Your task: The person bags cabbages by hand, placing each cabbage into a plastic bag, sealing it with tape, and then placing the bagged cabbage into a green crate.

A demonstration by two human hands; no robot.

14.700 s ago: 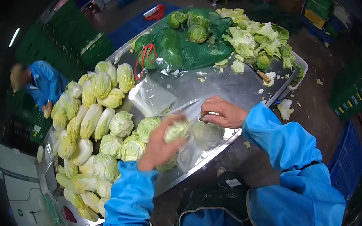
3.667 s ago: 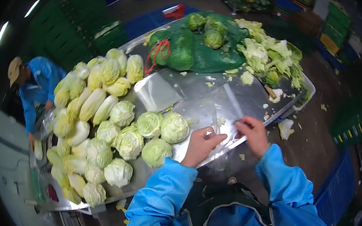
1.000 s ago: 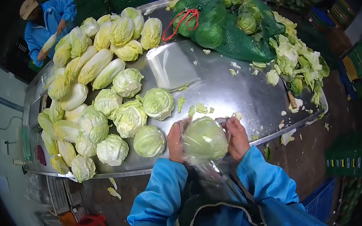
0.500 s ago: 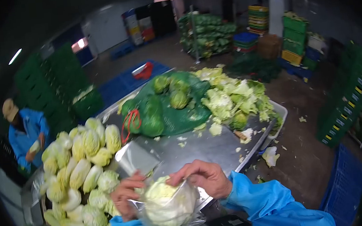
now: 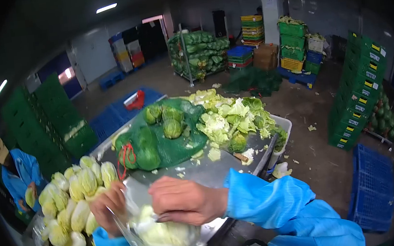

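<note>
A pale green cabbage point(image 5: 163, 239) sits inside a clear plastic bag point(image 5: 130, 199) close to my body at the table's front edge. My left hand point(image 5: 110, 209) pinches the bag's rim on the left side. Over the top of the cabbage, my right hand point(image 5: 181, 199) is curled with its fingers closed at the bag's mouth; its fingertips are partly hidden. Left of my left hand lies a heap of Chinese cabbages point(image 5: 79, 214). Beyond my hands, a green net sack point(image 5: 180, 146) with a red cord holds cabbages, and several rest on top of it.
Loose cabbage leaves point(image 5: 228, 119) and a knife handle point(image 5: 240, 157) lie at the metal table's point(image 5: 202, 175) right end. A co-worker point(image 5: 20, 173) in blue stands at left holding a vegetable. Stacked green crates point(image 5: 357, 91) and a blue pallet point(image 5: 372, 188) are at right.
My view has shifted, so the surroundings sit further left. Both hands have risen along the bag; its film now stands up between them, and my right hand has curled over the cabbage.
</note>
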